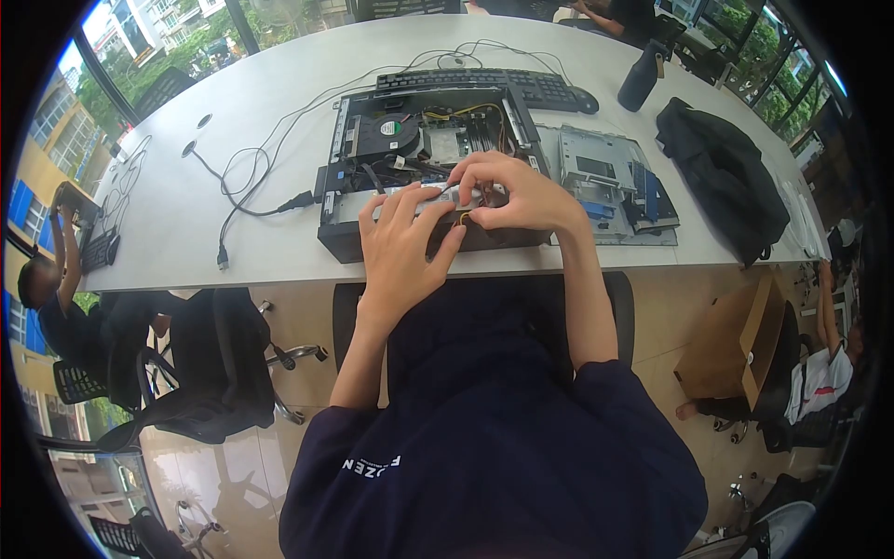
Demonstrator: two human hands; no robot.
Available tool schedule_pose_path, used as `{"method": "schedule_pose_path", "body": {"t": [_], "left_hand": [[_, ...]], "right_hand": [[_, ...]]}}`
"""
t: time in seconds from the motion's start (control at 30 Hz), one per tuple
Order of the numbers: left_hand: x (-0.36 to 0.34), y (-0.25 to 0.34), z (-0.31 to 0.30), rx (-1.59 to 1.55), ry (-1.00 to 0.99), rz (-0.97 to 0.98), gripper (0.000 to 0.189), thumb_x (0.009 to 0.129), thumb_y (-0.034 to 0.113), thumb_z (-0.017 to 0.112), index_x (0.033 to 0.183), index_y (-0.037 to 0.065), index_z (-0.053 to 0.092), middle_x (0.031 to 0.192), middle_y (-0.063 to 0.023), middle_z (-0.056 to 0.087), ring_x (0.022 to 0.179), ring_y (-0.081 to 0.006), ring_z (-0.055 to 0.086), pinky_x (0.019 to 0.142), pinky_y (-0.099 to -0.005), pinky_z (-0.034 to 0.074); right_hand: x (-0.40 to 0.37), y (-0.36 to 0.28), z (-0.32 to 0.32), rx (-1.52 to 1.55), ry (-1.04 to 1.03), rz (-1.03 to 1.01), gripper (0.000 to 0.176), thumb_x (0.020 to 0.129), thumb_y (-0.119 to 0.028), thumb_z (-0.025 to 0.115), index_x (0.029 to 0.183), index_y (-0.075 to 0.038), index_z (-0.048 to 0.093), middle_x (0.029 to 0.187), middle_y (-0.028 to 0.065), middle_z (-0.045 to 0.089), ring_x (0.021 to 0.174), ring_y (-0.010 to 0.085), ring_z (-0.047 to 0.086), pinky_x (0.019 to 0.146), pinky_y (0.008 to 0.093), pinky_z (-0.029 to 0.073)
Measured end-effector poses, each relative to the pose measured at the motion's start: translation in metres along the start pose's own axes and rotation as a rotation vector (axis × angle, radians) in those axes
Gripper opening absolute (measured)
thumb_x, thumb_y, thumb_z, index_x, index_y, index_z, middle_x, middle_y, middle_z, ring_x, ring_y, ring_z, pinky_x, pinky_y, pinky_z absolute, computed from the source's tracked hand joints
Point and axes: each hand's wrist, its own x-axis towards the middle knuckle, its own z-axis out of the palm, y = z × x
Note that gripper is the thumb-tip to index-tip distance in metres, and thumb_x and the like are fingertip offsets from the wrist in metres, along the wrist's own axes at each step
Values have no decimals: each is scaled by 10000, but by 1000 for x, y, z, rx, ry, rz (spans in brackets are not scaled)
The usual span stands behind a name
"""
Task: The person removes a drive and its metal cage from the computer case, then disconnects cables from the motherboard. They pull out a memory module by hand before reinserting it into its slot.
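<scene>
At the near edge of the white table (279, 252), at twelve o'clock from the person's dark shirt (521, 447), lay an open computer case (349, 233), its inner parts exposed. Thin yellow wires (463, 218) showed by its near wall, between the thumbs of both hands. The left hand (405, 238) came in from seven o'clock, its fingers spread over the near part of the case and its thumb set apart from them. The right hand (521, 197) reached in from four o'clock, forefinger and thumb bent into a narrow arch beside the wires; whether its fingertips gripped any of them could not be told. Toward eleven o'clock inside the case sat a round black fan (395, 135). At nine o'clock a black plug (300, 199) stood close to the case's side, its cable (244, 207) looping over the tabletop. Beyond the case, toward twelve and one o'clock, were a black keyboard (531, 88) and a mouse (585, 101), and farther off at two o'clock an upright dark bottle (641, 82). A metal panel (596, 154) with blue-and-dark parts (649, 200) on it lay just beside the case at three o'clock, with a black bag-like bundle (722, 177) past it. On the floor at four o'clock stood an open cardboard box (731, 340), near a seated person in a pale top (819, 384).
</scene>
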Motion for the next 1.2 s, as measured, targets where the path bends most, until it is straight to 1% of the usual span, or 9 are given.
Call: {"method": "schedule_pose_path", "body": {"t": [0.1,0.17,0.3,0.37,0.5,0.6,0.77,1.07,1.2], "left_hand": [[0,1,-1,-1,-8,-4,296,861,301,761,1105,139,717,1229,-34,659,1263,-234,573,1093,-438,276],[0,0,-1,5,-19,-9,314,847,310,780,1104,142,716,1225,-32,656,1260,-232,575,1088,-437,279],[-1,-2,3,38,-5,3,369,808,318,807,1120,146,709,1228,-28,644,1232,-226,577,1073,-432,288],[0,-2,4,70,-1,13,377,800,308,808,1126,146,708,1229,-28,641,1221,-226,578,1069,-431,290],[0,0,4,57,4,5,398,773,269,805,1139,148,706,1231,-30,635,1212,-224,574,1066,-428,292],[0,-1,4,59,3,8,409,756,255,804,1140,151,708,1227,-30,635,1212,-220,572,1061,-424,294],[0,-2,4,54,-1,8,416,739,248,806,1132,154,709,1223,-29,635,1207,-215,574,1051,-417,299],[-1,-3,6,48,-1,13,406,748,264,817,1111,126,702,1220,-51,636,1233,-229,565,1027,-439,320],[-1,-3,6,55,3,12,398,753,259,810,1117,138,704,1221,-34,636,1216,-219,570,1028,-425,315]], "right_hand": [[1,-1,-2,85,-34,10,233,772,-165,716,976,-59,675,1195,78,651,1063,197,597,892,342,493],[1,-4,-4,75,-38,54,296,818,-191,740,1072,-53,674,1164,70,660,1069,180,604,901,338,497],[3,-3,-1,85,-13,64,350,873,-231,746,1161,-44,675,1141,66,674,1081,172,611,909,328,500],[3,-5,1,269,46,185,380,900,-242,736,1219,-44,677,1139,68,692,1069,177,624,918,323,499],[2,-3,1,122,49,106,412,901,-265,740,1246,-48,680,1143,73,704,1057,180,634,926,323,499],[2,-7,-1,90,32,104,459,858,-295,780,1248,-70,690,1185,78,694,1064,180,626,899,315,502],[2,-6,-1,27,-49,42,618,720,-327,878,1279,-134,697,1333,69,614,1104,187,597,844,306,492],[3,-8,1,-59,-75,36,680,684,-338,893,1305,-152,686,1378,71,578,1185,232,557,873,321,481],[2,-6,2,-55,-52,8,682,686,-340,894,1305,-145,682,1366,64,588,1171,221,564,866,322,479]]}}
